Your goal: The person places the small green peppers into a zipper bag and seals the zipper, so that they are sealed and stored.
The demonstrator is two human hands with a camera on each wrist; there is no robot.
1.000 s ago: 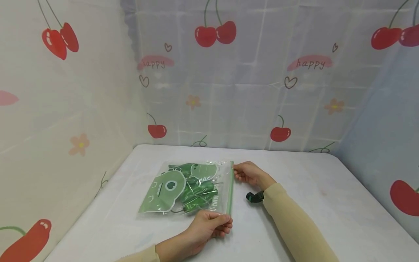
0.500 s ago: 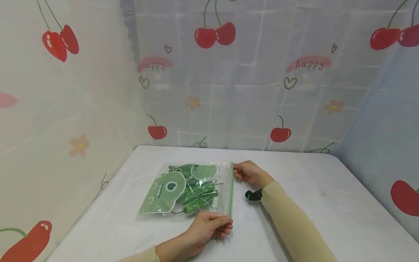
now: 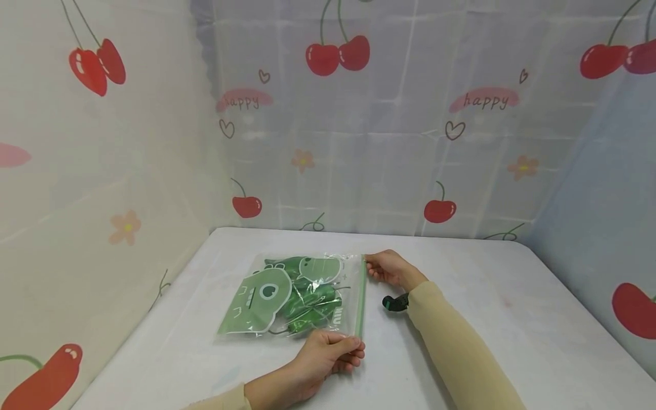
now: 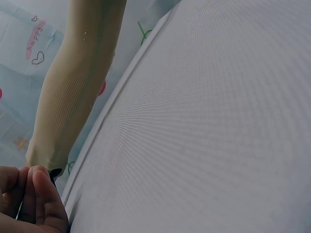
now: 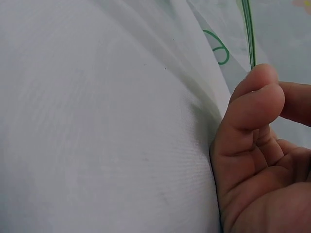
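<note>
On the white table lies a clear zip bag [image 3: 258, 304] with green cartoon prints. Several green peppers [image 3: 307, 316] show through its plastic. Its green zip strip [image 3: 361, 304] runs along the right-hand edge. My left hand [image 3: 328, 360] pinches the near end of this strip, thumb on top and the other fingers curled. At the far end, my right hand [image 3: 392, 269] pinches the other corner. The right wrist view shows the strip's thin green edge [image 5: 249, 36] rising from between thumb and finger. In the left wrist view my curled fingers [image 4: 46, 199] hide the corner.
A dark curved piece [image 3: 394, 303] sticks out from under the right sleeve [image 3: 451, 336], close over the table [image 3: 512, 319]. Curtains [image 3: 389, 142] printed with cherries enclose the table at the back and both sides.
My right wrist and sleeve have shifted very slightly left and away from me. The bag and my left hand stay in place, both corners still pinched.
</note>
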